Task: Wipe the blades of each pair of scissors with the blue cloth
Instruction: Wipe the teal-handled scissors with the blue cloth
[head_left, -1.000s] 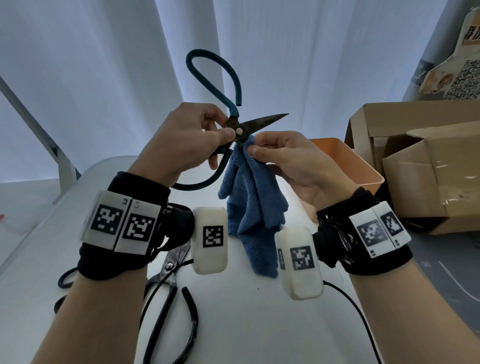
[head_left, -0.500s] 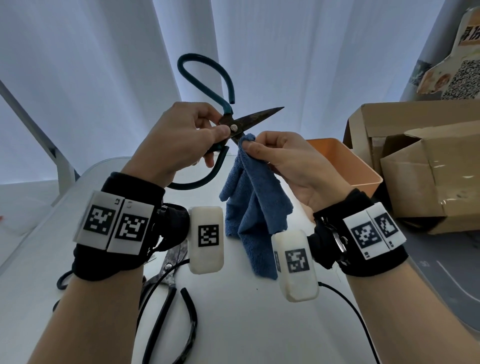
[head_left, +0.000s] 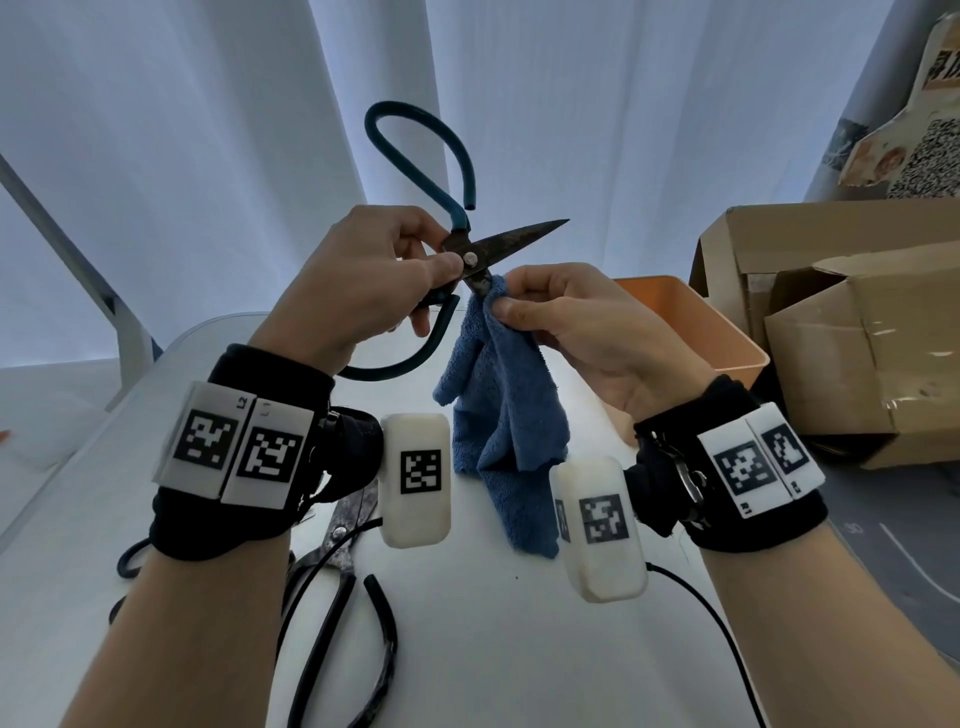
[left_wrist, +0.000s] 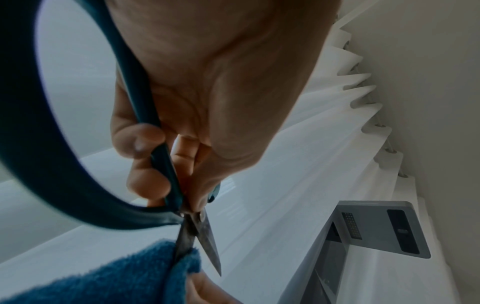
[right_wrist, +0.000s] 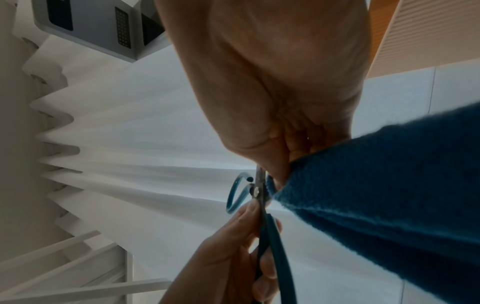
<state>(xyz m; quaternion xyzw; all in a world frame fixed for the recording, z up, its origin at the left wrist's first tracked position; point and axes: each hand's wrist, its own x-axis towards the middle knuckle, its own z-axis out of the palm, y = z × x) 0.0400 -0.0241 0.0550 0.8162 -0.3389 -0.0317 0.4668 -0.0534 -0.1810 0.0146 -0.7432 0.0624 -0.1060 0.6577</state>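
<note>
Left hand (head_left: 358, 283) grips the teal scissors (head_left: 470, 257) at the pivot, blades open. Right hand (head_left: 571, 322) pinches the cloth (head_left: 498, 410) around the lower blade; the cloth hangs beneath it. Black scissors (head_left: 337, 551) lie on the table (head_left: 493, 649) below the left wrist.

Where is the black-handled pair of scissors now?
In the head view, the black-handled pair of scissors lies on the white table, below the left hand.
</note>
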